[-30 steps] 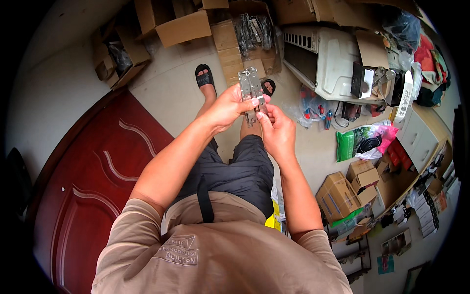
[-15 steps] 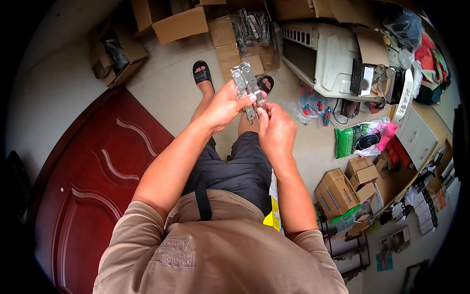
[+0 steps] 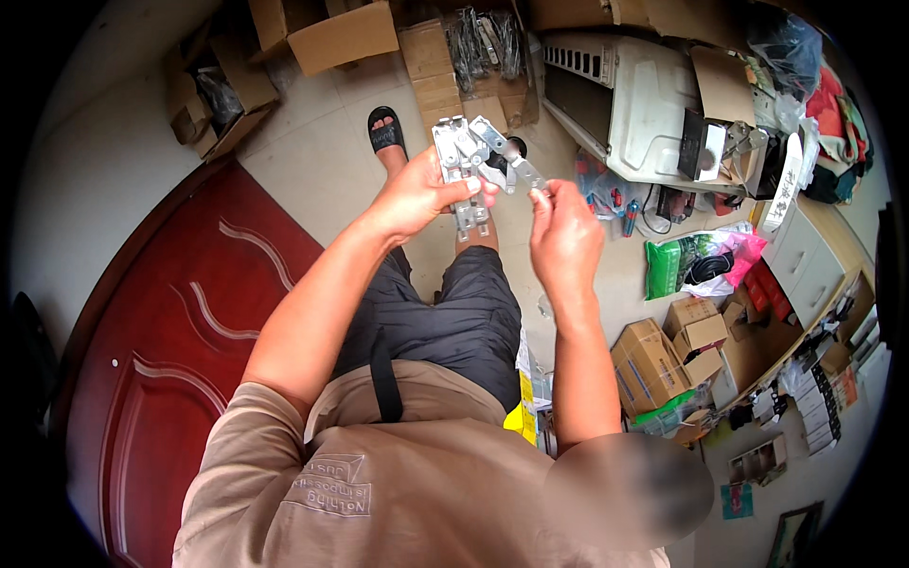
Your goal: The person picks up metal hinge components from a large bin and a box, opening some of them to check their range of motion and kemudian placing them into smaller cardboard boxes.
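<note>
In front of my legs, a silvery jointed metal hinge [image 3: 461, 156] is held up above the floor. My left hand [image 3: 409, 197] is closed around its body, the thumb pressed on the front face. One flat link arm [image 3: 527, 174] of the hinge sticks out to the right, at an angle to the body. Its free end is pinched between thumb and fingers of my right hand [image 3: 566, 232]. The hinge partly hides my right foot.
Beyond the hinge, an open cardboard box [image 3: 431, 71] holds metal parts in clear plastic. A dark red door panel [image 3: 180, 350] lies at left. At right are a pale plastic pet carrier [image 3: 653, 114], a green and pink bag [image 3: 670, 268] and cardboard boxes [image 3: 649, 367].
My right hand has moved to the right, drawing a link arm out from the hinge body. The two hands are farther apart, and my left hand has shifted slightly left.
</note>
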Demonstrator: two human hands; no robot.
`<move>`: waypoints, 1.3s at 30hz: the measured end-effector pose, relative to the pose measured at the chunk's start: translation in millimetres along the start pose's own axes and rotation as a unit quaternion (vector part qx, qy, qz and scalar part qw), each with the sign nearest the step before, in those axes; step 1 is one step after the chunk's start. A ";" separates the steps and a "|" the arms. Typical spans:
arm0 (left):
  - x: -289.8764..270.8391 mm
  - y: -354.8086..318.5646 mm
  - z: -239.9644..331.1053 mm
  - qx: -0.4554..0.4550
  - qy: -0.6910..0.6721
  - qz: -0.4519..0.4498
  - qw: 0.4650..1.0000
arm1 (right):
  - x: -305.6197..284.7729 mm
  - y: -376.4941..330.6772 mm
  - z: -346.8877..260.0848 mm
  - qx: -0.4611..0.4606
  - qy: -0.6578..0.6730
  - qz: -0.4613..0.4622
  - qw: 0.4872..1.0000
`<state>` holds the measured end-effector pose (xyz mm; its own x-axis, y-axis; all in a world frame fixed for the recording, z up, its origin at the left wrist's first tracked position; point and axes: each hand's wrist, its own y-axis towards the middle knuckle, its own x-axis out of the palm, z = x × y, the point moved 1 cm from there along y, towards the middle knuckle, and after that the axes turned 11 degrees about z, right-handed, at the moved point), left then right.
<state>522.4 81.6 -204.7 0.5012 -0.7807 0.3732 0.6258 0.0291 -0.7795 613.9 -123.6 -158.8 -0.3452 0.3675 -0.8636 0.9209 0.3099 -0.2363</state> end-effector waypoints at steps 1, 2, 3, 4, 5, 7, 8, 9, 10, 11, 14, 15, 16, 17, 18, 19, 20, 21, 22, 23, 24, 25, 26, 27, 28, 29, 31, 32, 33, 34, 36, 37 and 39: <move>-4.5 -2.6 1.1 -0.020 -0.006 -0.007 1.000 | -3.1 5.5 4.6 -0.002 -0.006 0.001 1.000; -8.4 -5.2 2.2 -0.041 -0.012 -0.014 0.999 | -7.2 11.5 9.3 -0.008 -0.008 -0.007 1.000; -10.9 -7.0 3.3 -0.061 -0.019 -0.021 0.998 | -10.7 15.3 11.0 -0.007 -0.008 -0.019 1.000; -12.6 -7.3 6.0 -0.088 -0.023 -0.030 0.995 | -13.6 18.9 10.8 -0.007 -0.008 -0.030 0.999; -14.1 -6.1 5.3 -0.084 -0.015 -0.036 0.996 | -16.2 21.8 9.6 -0.007 -0.008 -0.041 0.999; -16.5 -3.4 3.2 -0.075 0.001 -0.050 0.996 | -20.3 22.0 7.4 0.033 0.016 -0.088 0.995; -17.2 -2.6 2.8 -0.072 0.013 -0.049 0.996 | -20.6 21.2 7.0 0.054 0.037 -0.111 0.992; -17.9 -1.9 2.3 -0.068 0.024 -0.047 0.996 | -21.0 21.1 6.5 0.076 0.059 -0.133 0.986; -18.5 -1.8 1.4 -0.065 0.035 -0.045 0.996 | -22.9 22.5 5.1 0.092 0.074 -0.192 0.974; -20.1 -1.9 -0.2 -0.071 0.033 -0.061 0.995 | -26.3 24.9 4.0 0.107 0.089 -0.250 0.958; -20.7 -2.1 -2.6 -0.094 0.020 -0.091 0.991 | -12.2 16.1 23.2 0.178 0.282 -0.303 0.893; -16.1 -2.7 -2.4 -0.108 0.012 -0.088 0.990 | -4.7 11.3 33.2 0.204 0.367 -0.296 0.858; -12.5 -5.0 -1.0 -0.119 0.004 -0.082 0.990 | -4.8 12.1 30.6 0.230 0.386 -0.291 0.845; -10.7 -6.0 -0.6 -0.121 0.013 -0.083 0.989 | -5.5 13.0 27.1 0.256 0.404 -0.285 0.831; -9.1 -6.8 -0.4 -0.123 0.022 -0.084 0.989 | -6.9 14.4 24.1 0.281 0.422 -0.279 0.815; -7.9 -6.9 -2.6 -0.127 0.028 -0.087 0.988 | -8.6 16.0 24.1 0.283 0.408 -0.285 0.820; -7.4 -7.1 -5.9 -0.132 0.015 -0.072 0.988 | -10.6 18.3 25.0 0.283 0.394 -0.291 0.824; -7.5 -7.3 -10.9 -0.137 0.001 -0.057 0.989 | -11.6 18.9 25.8 0.284 0.380 -0.297 0.828; -8.4 -6.3 -14.9 -0.141 -0.011 -0.043 0.989 | -11.0 18.3 26.9 0.291 0.369 -0.271 0.840; -11.1 -4.2 -20.0 -0.130 -0.044 -0.024 0.990 | -9.1 16.1 28.8 0.298 0.358 -0.244 0.851; -14.8 -1.4 -25.5 -0.118 -0.076 -0.004 0.990 | -6.7 13.4 30.7 0.304 0.346 -0.218 0.861; -17.1 1.7 -29.7 -0.107 -0.109 0.014 0.988 | -1.5 8.1 33.1 0.314 0.342 -0.190 0.865; -16.8 3.2 -28.0 -0.107 -0.125 0.035 0.986 | 4.8 1.2 33.9 0.324 0.338 -0.162 0.868; -16.8 4.0 -27.4 -0.102 -0.123 0.038 0.986 | 10.4 -5.2 35.5 0.334 0.334 -0.133 0.871; -19.2 3.5 -26.7 -0.098 -0.121 0.042 0.987 | 15.3 -10.1 36.0 0.334 0.328 -0.127 0.875; -21.2 3.2 -25.8 -0.093 -0.118 0.047 0.988 | 20.4 -15.8 35.3 0.343 0.322 -0.104 0.876; -26.9 5.4 -30.4 -0.088 -0.124 0.029 0.988 | 32.3 -28.1 35.3 0.361 0.308 -0.056 0.878; -26.8 5.5 -30.6 -0.085 -0.127 0.019 0.988 | 38.9 -32.1 40.6 0.328 0.239 -0.061 0.912; -26.0 5.0 -31.9 -0.090 -0.133 0.036 0.986 | 46.3 -38.9 43.1 0.300 0.248 -0.052 0.920; -20.9 4.4 -31.6 -0.095 -0.140 0.052 0.984 | 52.2 -44.2 32.0 0.272 0.256 -0.041 0.927; -12.8 2.9 -32.4 -0.097 -0.137 0.076 0.983 | 55.5 -49.7 7.4 0.261 0.257 -0.060 0.929; -10.0 1.8 -33.5 -0.094 -0.128 0.085 0.984 | 48.4 -47.2 -9.8 0.277 0.249 -0.089 0.924; -4.6 2.3 -37.0 -0.090 -0.119 0.099 0.984 | 49.5 -46.7 -21.1 0.284 0.227 -0.123 0.923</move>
<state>499.5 62.2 -226.9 0.7421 -0.6013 0.2963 0.3969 0.0379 -0.9171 550.0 -101.4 -181.1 -0.4782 0.7168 -0.5075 0.7060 -0.0300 -0.7076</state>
